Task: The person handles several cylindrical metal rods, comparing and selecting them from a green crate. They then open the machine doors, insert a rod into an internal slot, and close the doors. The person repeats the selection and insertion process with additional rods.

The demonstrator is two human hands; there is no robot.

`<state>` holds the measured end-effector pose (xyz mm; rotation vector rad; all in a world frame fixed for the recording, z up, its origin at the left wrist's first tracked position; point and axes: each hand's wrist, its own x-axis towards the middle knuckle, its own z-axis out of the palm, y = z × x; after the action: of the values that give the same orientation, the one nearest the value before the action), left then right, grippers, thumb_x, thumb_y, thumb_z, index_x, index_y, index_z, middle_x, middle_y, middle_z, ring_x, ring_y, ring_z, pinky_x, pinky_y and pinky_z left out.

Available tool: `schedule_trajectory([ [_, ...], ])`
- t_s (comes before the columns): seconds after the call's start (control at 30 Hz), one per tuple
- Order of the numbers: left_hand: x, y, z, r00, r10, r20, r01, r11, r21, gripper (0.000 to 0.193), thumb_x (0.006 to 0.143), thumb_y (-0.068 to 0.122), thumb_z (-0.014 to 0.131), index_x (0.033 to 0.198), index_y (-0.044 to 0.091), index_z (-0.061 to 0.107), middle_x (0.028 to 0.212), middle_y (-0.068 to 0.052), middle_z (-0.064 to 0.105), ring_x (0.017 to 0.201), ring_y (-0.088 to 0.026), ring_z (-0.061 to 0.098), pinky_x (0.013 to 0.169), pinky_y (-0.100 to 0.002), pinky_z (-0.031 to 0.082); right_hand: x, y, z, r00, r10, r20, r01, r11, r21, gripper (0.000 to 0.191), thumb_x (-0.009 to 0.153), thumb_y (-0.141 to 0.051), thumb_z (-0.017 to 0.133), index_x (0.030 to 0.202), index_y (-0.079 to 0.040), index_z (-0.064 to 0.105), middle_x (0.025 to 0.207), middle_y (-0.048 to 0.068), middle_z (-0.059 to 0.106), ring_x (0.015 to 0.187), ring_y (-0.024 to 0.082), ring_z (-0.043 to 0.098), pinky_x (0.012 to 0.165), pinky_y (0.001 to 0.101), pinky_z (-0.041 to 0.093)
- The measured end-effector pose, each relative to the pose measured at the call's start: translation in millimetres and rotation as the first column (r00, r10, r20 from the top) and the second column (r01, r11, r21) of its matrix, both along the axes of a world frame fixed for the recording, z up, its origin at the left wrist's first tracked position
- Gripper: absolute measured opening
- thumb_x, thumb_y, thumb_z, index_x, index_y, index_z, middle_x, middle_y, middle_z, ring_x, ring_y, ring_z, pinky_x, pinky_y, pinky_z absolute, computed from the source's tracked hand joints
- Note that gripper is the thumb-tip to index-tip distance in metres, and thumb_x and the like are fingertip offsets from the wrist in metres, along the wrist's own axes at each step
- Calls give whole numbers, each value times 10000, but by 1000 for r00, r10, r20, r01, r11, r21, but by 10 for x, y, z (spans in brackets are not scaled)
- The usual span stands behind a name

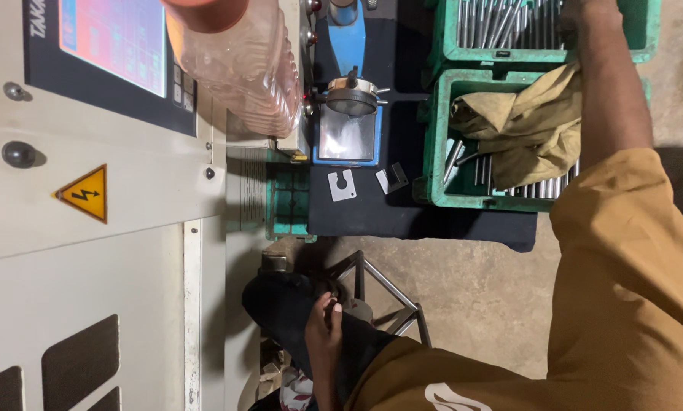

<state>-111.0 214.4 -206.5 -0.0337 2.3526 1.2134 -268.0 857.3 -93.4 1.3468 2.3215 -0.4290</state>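
Note:
My right hand (585,11) reaches into the far green crate (463,50) and lies over several steel rods (501,21). The frame's top edge cuts the hand off, so its grip is hidden. My right arm in a mustard sleeve (623,251) crosses above a second green crate (434,152), which holds more rods and a crumpled mustard cloth (524,122). My left hand (324,323) is low in the view, fingers curled against dark fabric (280,304). I cannot tell whether it grips the fabric.
A grey machine cabinet (90,289) with a control screen (113,38) and a yellow warning triangle (85,194) fills one side. A clear plastic bottle (242,68) stands by it. A dial gauge on a blue stand (349,114) and small slotted plates (342,185) lie on the dark table (356,217). A metal stool frame (387,293) stands on the concrete floor.

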Motion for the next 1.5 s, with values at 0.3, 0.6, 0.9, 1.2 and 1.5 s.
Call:
schedule_trajectory([
  [0.3,-54,31,90,999,-38,2,38,999,-33,382,962,239,611,1272,18,647,1195,-200,735,1121,-323,718,928,-393,556,-21,-30,-16,1000,-12,17,13,999,-39,324,1020,-341,646,904,-48,718,823,147,724,708,297,682,713,499,559],
  [0.6,-38,15,1,996,-76,-57,74,997,-38,366,969,239,615,1255,14,654,1176,-200,740,1105,-340,719,929,-404,550,-34,-52,-30,999,-29,38,31,997,-66,352,1030,-363,638,879,-54,712,810,132,722,697,281,675,716,494,555],
  [0.9,-31,22,-38,992,-81,-98,79,997,-23,354,960,230,626,1232,6,658,1147,-199,744,1072,-337,725,909,-394,551,-62,-89,37,998,-40,57,45,995,-93,381,1040,-385,631,854,-61,706,798,116,720,686,265,668,718,490,551],
  [1.2,-60,33,-19,993,-99,-68,101,995,17,363,979,233,608,1251,-5,641,1174,-213,730,1092,-351,708,922,-408,536,-120,-145,102,994,-64,90,76,988,-138,412,1050,-407,623,829,-67,700,785,101,718,675,249,661,721,485,547],
  [1.5,-89,19,-23,997,-72,-27,72,997,14,371,976,240,609,1258,0,646,1169,-214,734,1088,-345,719,910,-402,549,-78,-126,75,1000,-23,18,25,991,-129,347,1030,-353,643,852,-62,709,809,120,728,700,267,684,716,482,569],
])
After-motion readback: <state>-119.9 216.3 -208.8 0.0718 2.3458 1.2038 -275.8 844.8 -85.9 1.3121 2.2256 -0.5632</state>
